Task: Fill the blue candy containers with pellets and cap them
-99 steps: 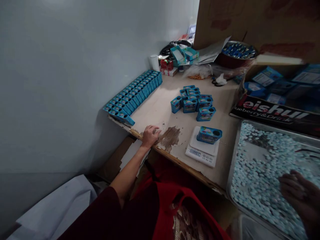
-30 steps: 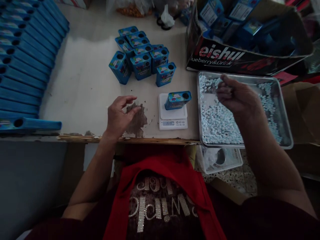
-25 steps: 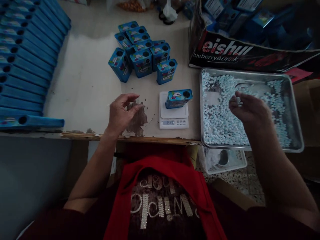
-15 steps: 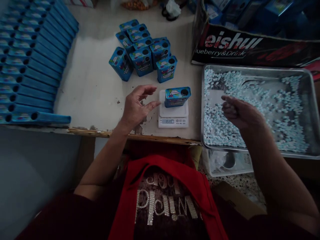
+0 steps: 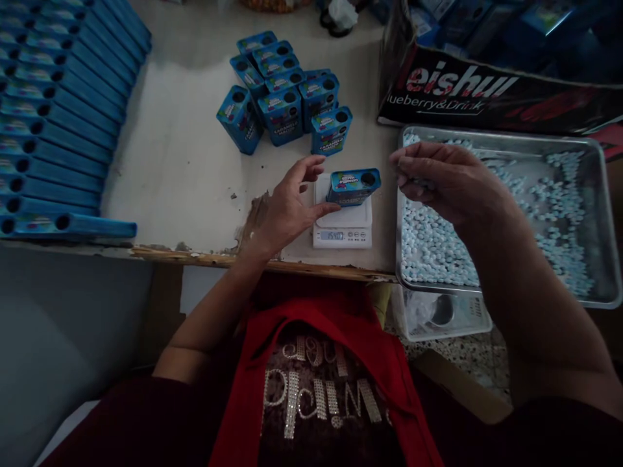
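Observation:
A blue candy box (image 5: 353, 188) stands upright on a white digital scale (image 5: 343, 235), whose display seems to read 154.0. My left hand (image 5: 294, 204) is open around the box's left side, with the thumb at its lower front edge and the fingers apart. My right hand (image 5: 438, 172) is over the left part of a metal tray (image 5: 610, 259) of small pale blue and white candies (image 5: 433, 250). Its fingers are pinched together, with what look like a few candies in them, mostly hidden. A dark round opening shows in the box's top.
Several blue boxes (image 5: 282, 117) stand grouped behind the scale. Rows of flat blue boxes (image 5: 78, 136) are stacked at the left. A black carton (image 5: 462, 91) holding blue packs stands behind the tray. Below the table edge (image 5: 272, 264) is a white plastic basket (image 5: 442, 331).
My right hand has moved left from over the tray's candies toward the box. My left hand has come right, up to the box. The display has changed slightly.

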A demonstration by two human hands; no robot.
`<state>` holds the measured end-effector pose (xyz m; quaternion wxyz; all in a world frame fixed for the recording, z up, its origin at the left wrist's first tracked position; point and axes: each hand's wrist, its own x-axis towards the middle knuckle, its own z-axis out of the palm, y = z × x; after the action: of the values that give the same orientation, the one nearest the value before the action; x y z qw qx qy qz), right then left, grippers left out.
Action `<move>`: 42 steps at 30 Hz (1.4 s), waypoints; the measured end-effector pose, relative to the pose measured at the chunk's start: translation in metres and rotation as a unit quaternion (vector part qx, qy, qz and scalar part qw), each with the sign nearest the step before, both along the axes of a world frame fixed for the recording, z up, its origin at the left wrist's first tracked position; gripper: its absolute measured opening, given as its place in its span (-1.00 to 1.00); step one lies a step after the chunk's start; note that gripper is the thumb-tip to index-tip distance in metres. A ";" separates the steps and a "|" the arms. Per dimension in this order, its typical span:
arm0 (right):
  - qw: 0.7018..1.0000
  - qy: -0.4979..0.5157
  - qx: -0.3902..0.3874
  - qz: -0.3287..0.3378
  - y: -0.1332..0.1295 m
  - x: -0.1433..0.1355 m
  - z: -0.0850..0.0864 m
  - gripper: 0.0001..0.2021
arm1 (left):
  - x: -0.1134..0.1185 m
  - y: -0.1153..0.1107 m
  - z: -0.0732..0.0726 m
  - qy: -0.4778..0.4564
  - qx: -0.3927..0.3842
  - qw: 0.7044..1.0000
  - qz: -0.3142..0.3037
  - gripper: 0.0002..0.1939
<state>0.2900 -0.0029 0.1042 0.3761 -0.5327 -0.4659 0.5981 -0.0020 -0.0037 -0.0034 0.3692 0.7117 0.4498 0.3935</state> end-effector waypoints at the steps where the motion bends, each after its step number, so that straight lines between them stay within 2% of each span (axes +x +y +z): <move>1: 1.000 -0.006 0.006 0.008 0.001 -0.003 0.001 -0.73 | 0.002 0.000 0.000 -0.001 0.004 1.000 -0.001 -0.13; 7: 0.999 -0.011 -0.051 -0.016 0.017 -0.002 0.008 -0.69 | 0.030 0.017 0.004 0.035 0.096 0.994 -0.027 -0.25; 10: 0.997 0.019 -0.060 -0.033 0.019 0.002 0.006 -0.70 | 0.043 0.026 0.000 0.035 0.091 0.994 -0.044 -0.34; 12: 0.996 0.046 -0.071 -0.035 0.016 0.003 -0.003 -0.69 | 0.046 0.028 -0.007 0.005 0.055 0.998 -0.043 -0.36; 15: 0.995 0.054 -0.067 -0.057 0.006 0.011 -0.027 -0.63 | 0.048 0.025 -0.015 -0.044 0.021 0.998 -0.038 -0.45; 18: 0.989 -0.082 0.043 -0.119 -0.006 0.030 -0.055 -0.65 | 0.052 0.023 -0.012 -0.027 0.111 0.992 -0.045 -0.62; 20: 0.960 -0.216 0.126 -0.123 -0.017 0.046 -0.067 -0.70 | 0.058 0.023 -0.004 0.010 0.204 0.977 -0.068 -0.67; 22: 0.935 -0.286 0.168 -0.123 -0.031 0.057 -0.073 -0.72 | 0.065 0.025 0.005 0.041 0.264 0.959 -0.089 -0.63; 24: 0.945 -0.233 0.161 -0.164 -0.045 0.057 -0.074 -0.67 | 0.074 0.026 0.014 0.059 0.295 0.949 -0.095 -0.61; 26: 0.969 -0.067 0.102 -0.213 -0.056 0.047 -0.074 -0.59 | 0.084 0.026 0.020 0.071 0.306 0.944 -0.099 -0.62; 27: 0.972 0.034 0.062 -0.225 -0.059 0.040 -0.074 -0.58 | 0.090 0.025 0.022 0.077 0.308 0.943 -0.101 -0.63; 29: 0.952 0.203 -0.009 -0.229 -0.063 0.026 -0.073 -0.65 | 0.101 0.023 0.023 0.093 0.307 0.941 -0.106 -0.63; 31: 0.928 0.291 -0.043 -0.229 -0.065 0.017 -0.072 -0.79 | 0.111 0.023 0.018 0.109 0.304 0.941 -0.103 -0.61; 34: 0.914 0.327 -0.069 -0.230 -0.066 0.017 -0.070 -0.95 | 0.119 0.023 0.007 0.125 0.290 0.944 -0.091 -0.61; 36: 0.912 0.332 -0.091 -0.221 -0.068 0.021 -0.067 -0.92 | 0.119 0.022 0.004 0.130 0.297 0.942 -0.084 -0.62; 40: 0.909 0.350 -0.097 -0.204 -0.073 0.027 -0.060 -0.90 | 0.112 0.015 0.015 0.130 0.362 0.919 -0.082 -0.62; 42: 0.910 0.353 -0.085 -0.203 -0.073 0.027 -0.057 -0.90 | 0.110 0.013 0.022 0.136 0.368 0.915 -0.088 -0.62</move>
<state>0.3170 -0.0764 0.0467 0.5822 -0.3999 -0.1322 0.6954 0.1081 0.0089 0.0181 0.0493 0.8808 0.2542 0.3964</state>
